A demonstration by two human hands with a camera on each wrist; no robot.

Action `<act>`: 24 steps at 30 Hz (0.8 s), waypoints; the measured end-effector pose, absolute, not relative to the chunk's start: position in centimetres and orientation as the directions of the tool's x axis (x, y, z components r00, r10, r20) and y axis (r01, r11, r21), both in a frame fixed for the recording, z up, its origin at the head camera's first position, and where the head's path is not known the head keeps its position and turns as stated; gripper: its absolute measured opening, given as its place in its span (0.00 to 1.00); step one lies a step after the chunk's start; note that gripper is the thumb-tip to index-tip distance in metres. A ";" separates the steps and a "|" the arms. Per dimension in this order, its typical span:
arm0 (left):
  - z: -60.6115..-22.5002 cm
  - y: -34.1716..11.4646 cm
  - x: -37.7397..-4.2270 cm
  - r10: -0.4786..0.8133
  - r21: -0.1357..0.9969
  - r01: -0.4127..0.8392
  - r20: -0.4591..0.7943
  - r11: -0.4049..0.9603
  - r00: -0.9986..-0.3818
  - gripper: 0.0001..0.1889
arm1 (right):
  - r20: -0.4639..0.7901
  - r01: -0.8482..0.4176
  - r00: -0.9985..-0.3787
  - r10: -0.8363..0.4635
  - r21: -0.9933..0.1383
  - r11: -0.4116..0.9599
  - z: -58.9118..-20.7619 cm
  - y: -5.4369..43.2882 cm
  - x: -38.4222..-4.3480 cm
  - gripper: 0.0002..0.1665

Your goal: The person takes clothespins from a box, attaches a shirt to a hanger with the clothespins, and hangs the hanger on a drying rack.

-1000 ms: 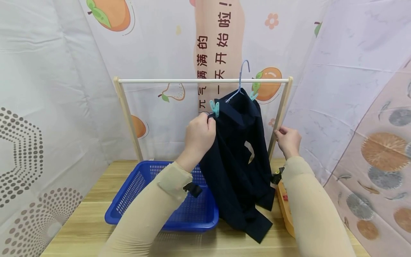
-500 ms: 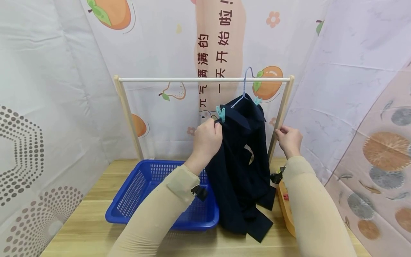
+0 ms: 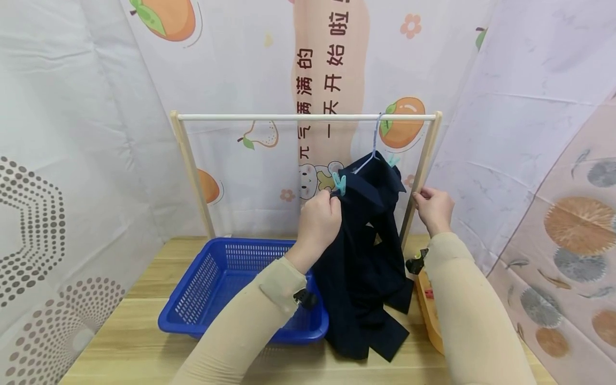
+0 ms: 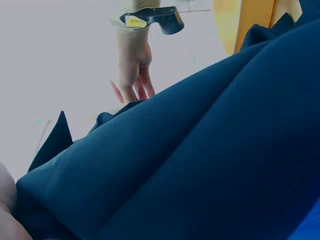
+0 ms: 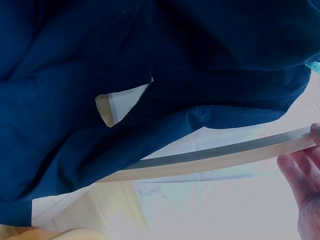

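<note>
A dark navy garment [image 3: 368,267] hangs from a blue hanger [image 3: 375,140], its hook at the white bar [image 3: 279,117] of a small wooden rack. Two teal clothespins clip the garment at the top, a nearer clothespin [image 3: 339,183] and a farther clothespin [image 3: 393,161]. Just below the nearer one, my left hand [image 3: 320,224] grips the garment's upper left corner. My right hand [image 3: 435,210] holds the rack's right post [image 3: 423,160] between thumb and fingers. Fabric fills most of the left wrist view, with the right hand [image 4: 135,70] beyond it.
On the wooden table [image 3: 130,326], a blue plastic basket [image 3: 166,315] stands left of the garment, partly behind my left forearm. An orange tray [image 3: 433,329] with a red item [image 3: 429,293] inside lies at the right, partly hidden by my right sleeve. Patterned cloth walls surround the table.
My left hand has moved right and down with the garment and hanger, and the hook has dropped from above the bar to bar level. The right hand has stayed on the post.
</note>
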State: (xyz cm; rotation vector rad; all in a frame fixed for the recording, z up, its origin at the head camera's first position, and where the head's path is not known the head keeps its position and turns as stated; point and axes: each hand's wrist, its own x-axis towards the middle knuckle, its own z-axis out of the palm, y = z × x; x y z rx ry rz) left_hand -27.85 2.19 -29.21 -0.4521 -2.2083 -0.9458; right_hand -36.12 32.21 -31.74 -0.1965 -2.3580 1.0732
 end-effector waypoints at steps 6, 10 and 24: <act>-30.0 2.1 -27.7 0.058 0.497 0.549 0.703 0.672 -0.708 0.16 | 0.405 -0.101 -0.850 0.336 -0.752 0.651 -31.6 32.2 -36.1 0.21; -30.3 1.7 -27.7 0.063 0.512 0.544 0.687 0.665 -0.724 0.16 | 0.409 -0.104 -0.851 0.331 -0.747 0.656 -31.6 32.3 -36.1 0.21; -29.7 -0.1 -27.8 0.119 0.501 0.512 0.624 0.697 -0.772 0.16 | 0.422 -0.094 -0.850 0.314 -0.710 0.698 -31.9 32.3 -36.1 0.23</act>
